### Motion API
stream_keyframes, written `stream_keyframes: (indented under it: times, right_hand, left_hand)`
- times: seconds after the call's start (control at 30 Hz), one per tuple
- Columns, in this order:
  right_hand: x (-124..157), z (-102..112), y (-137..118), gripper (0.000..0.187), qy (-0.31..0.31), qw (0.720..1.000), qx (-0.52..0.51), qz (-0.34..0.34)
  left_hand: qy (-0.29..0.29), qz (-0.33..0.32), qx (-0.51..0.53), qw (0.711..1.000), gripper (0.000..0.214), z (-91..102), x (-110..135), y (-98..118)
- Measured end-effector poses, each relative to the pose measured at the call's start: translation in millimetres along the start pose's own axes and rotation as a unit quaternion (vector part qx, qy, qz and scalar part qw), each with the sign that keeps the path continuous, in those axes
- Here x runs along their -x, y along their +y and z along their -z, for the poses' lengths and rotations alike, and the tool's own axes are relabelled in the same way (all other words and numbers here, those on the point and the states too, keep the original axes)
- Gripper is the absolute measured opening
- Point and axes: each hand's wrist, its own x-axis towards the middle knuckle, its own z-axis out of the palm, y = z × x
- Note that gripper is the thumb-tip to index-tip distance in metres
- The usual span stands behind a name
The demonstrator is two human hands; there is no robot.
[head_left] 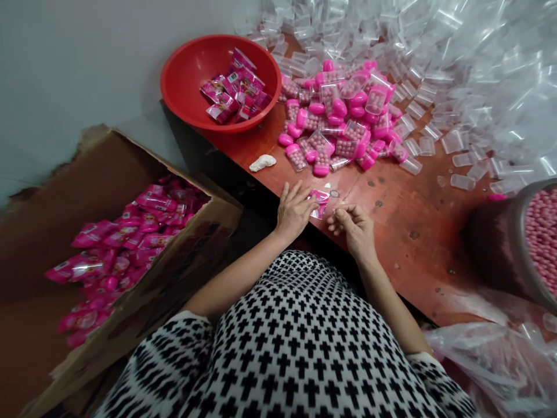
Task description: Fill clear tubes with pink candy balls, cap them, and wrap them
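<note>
A small pink printed sachet [320,203] lies flat at the near edge of the brown tabletop. My left hand [295,213] rests beside it with fingers stretched out, the fingertips touching the sachet's left side. Just to the right of the sachet is my right hand [354,227], its thumb and fingers pinched together; whatever may be between them is too small to make out. Beyond both hands sits a heap of clear containers [322,152] with pink caps and pink beads inside.
A red bowl [174,87] at the back left holds pink sachets. On the left, an open cardboard box [191,255] contains many filled pink packets [152,198]. Empty clear containers [456,139] spread across the back right. A bucket [491,238] of pink beads stands right, near a plastic bag [491,360].
</note>
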Motion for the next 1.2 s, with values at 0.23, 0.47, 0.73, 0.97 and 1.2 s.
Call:
stream_keyframes:
  times: [0.23, 0.47, 0.73, 0.97, 1.2]
  right_hand:
    - [-13, -15, 3, 0.036, 0.055, 0.993, 0.033, 0.096]
    - [-25, -19, -5, 0.044, 0.007, 0.998, -0.036, 0.054]
    - [-33, -26, -23, 0.042, -0.079, 0.992, -0.007, 0.098]
    - [-55, -18, -31, 0.041, -0.258, 0.959, 0.102, 0.059]
    - [-130, -13, -74, 0.025, -0.284, 0.718, 0.511, 0.377]
  left_hand:
    - [0.044, -0.047, 0.058, 0.996, 0.015, -2.7, 5, 4]
    - [0.045, 0.091, 0.224, 0.969, 0.030, 20.5, 13, 33]
    - [-0.066, 0.298, 0.463, 0.832, 0.040, 40.7, 12, 29]
    - [-0.096, 0.249, 0.361, 0.893, 0.024, 54.1, 7, 16]
    - [-0.061, 0.311, 0.371, 0.873, 0.026, 53.3, 11, 10]
